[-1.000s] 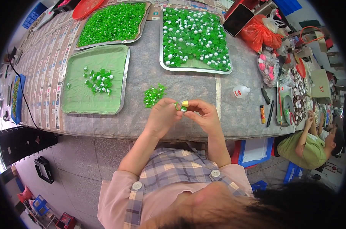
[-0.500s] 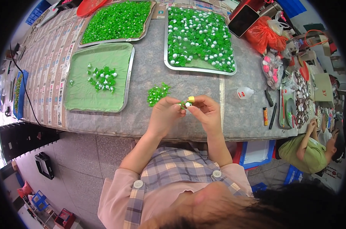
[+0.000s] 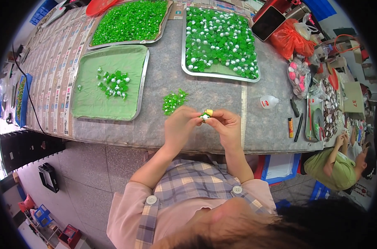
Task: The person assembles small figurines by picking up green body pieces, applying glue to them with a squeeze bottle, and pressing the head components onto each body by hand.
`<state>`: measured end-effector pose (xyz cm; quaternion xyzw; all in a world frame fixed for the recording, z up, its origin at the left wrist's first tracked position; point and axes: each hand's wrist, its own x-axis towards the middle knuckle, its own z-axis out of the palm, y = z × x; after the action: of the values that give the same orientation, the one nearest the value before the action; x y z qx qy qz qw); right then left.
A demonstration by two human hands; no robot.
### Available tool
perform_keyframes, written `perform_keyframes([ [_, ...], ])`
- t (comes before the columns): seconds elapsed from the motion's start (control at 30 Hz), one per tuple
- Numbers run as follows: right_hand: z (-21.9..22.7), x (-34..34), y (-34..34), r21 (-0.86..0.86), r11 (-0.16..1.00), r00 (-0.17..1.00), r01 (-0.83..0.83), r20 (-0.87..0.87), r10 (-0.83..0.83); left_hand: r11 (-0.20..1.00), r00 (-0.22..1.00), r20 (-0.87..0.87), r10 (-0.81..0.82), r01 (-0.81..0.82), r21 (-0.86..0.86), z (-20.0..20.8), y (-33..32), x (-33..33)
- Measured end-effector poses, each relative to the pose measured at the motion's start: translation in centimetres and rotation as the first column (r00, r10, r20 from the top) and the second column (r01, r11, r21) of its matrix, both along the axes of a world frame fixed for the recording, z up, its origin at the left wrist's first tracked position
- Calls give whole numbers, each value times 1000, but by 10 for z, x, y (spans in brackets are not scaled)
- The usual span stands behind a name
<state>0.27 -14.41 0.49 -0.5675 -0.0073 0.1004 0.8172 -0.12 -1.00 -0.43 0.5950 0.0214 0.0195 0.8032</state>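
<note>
My left hand (image 3: 179, 128) and my right hand (image 3: 227, 128) meet above the near side of the table. Between their fingertips they pinch a small white ball with dark spots (image 3: 205, 117), and a bit of green shows beside it. A yellow fingertip cover (image 3: 209, 112) sits on a finger of my right hand. Just beyond my left hand lies a loose heap of small green leafy pieces (image 3: 174, 102) with whitish specks. To the left, a cloth-lined tray (image 3: 88, 106) holds a cluster of white balls joined to green pieces (image 3: 115, 84).
Farther back stand a tray of green pieces (image 3: 130, 23) and a metal-rimmed tray of ball-and-leaf pieces (image 3: 221, 78). On the right lie a small white bottle (image 3: 269, 101), an orange-yellow tube (image 3: 291, 128) and a black pen (image 3: 298, 127). Another person (image 3: 334, 168) works at far right.
The fingers of both hands have drawn closer around the white ball, and less of the green piece shows. The view has shifted slightly; the trays look unchanged.
</note>
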Motion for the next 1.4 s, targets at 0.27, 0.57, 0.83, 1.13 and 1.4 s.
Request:
perform_keyframes([
  [0.27,11,5,-6,3,998,996,-60,-71,60,921,991,109,-83,34,389,11,8,5],
  [0.57,1,4,-7,40,994,994,-98,-38,100,911,989,84,-119,75,407,15,10,8],
  [0.83,-6,3,-6,113,989,982,-93,-155,110,837,976,136,-170,70,543,21,11,7],
  [1.13,4,16,11,-566,807,955,-171,106,277,773,971,228,-66,-95,627,-7,36,-3],
  [1.4,-12,81,32,-842,535,820,75,357,447,530,695,428,578,-718,450,6,107,32],
])
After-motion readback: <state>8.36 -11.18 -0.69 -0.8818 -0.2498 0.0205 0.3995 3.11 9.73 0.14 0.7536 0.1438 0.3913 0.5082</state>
